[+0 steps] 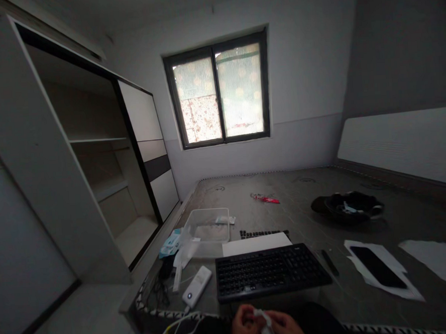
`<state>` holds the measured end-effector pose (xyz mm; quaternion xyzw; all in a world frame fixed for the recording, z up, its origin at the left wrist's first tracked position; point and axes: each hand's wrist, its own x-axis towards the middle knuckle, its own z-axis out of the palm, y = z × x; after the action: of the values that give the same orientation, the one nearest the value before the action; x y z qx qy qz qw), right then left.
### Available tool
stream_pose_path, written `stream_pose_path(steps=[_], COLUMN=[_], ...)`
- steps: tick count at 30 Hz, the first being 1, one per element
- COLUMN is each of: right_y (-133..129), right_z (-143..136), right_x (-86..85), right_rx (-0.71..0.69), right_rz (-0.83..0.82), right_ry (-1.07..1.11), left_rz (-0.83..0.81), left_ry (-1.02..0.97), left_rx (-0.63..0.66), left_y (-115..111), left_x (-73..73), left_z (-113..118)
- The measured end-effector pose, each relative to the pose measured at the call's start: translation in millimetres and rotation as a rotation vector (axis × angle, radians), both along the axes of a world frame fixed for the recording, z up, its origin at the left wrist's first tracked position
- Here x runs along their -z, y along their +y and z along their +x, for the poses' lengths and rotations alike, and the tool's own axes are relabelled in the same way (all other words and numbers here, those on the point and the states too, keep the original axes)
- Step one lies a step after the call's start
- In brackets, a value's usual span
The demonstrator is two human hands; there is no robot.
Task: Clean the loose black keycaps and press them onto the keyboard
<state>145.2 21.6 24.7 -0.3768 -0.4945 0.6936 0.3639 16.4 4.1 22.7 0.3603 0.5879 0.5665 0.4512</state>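
At the bottom edge of the head view, my left hand [242, 326] and my right hand [287, 328] are close together, fingers bent in. Between them is a crumpled white piece [266, 326], which looks like a tissue or wipe; both hands grip it. Just beyond my hands a black keyboard [269, 271] lies flat on the mattress. Behind it are a white sheet or flat box [257, 245] and a row of small black keys [264, 233]. My fingertips are partly hidden by the white piece.
Left of the keyboard lie a white power bank [198, 287] with a cable, a clear plastic box [207, 230] and a blue-white packet [170, 243]. To the right are a dark pen-like stick [329, 262], a black phone [378, 267] on paper and a black cap [348, 208]. A red packet [265, 199] lies farther back.
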Motion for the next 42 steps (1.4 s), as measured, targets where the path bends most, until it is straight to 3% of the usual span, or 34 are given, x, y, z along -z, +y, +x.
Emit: stream_pose_path(steps=[4, 9, 18, 24, 32, 42], right_y=[4, 8, 1, -1, 4, -2], right_z=[3, 5, 1, 1, 1, 1], right_x=[10.6, 23.7, 1.3, -5.3, 8.0, -13.0], right_rx=[-0.009, 0.118, 0.337, 0.329, 0.353, 0.214], right_rz=[0.008, -0.036, -0.033, -0.024, 0.051, 0.059], right_ry=[0.073, 0.086, 0.013, 0.019, -0.041, -0.035], left_rz=[-0.013, -0.020, -0.080, -0.054, -0.025, 0.075], left_ry=[0.005, 0.093, 0.221, 0.390, 0.482, 0.396], left_rx=[0.065, 0.106, 0.185, 0.199, 0.200, 0.140], left_y=[0, 0, -2, -3, -3, -8], left_x=[2.4, 4.7, 0.7, -3.6, -5.2, -11.0], left_z=[3, 5, 5, 2, 0, 3])
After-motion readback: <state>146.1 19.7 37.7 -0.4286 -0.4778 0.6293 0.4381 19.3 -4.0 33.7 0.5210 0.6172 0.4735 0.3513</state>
